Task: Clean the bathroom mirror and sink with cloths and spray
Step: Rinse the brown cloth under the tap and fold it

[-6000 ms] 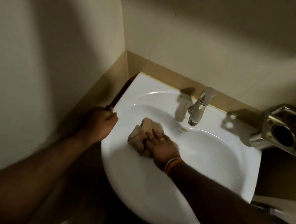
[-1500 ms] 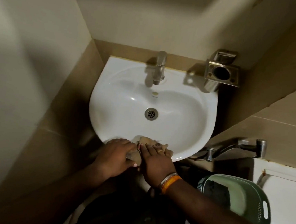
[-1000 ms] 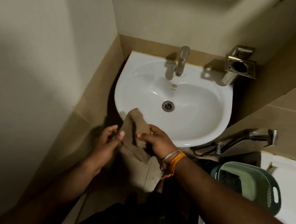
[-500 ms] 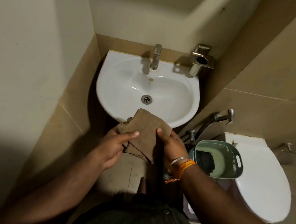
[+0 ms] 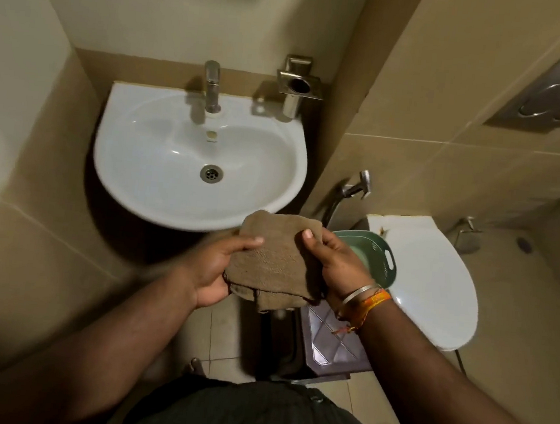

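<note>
We hold the brown cloth [image 5: 275, 262] folded in front of us, below the sink's [image 5: 156, 200] front rim. Our left hand [image 5: 218, 267] has its grip on the cloth's left edge, thumb on top; our right hand [image 5: 333, 268] grips the right edge. A green basket [image 5: 383, 256] sits just right, beside the toilet lid [image 5: 436, 278].

Closed white toilet lid [image 5: 436, 281] at right, green plastic basket [image 5: 375, 255] just beside its near-left edge, above a dark purple patterned bin [image 5: 331, 340] on the floor. On the tiled wall — steel flush plate [image 5: 549, 96], hand sprayer [image 5: 358, 187], and a metal wall holder [image 5: 297, 85].
</note>
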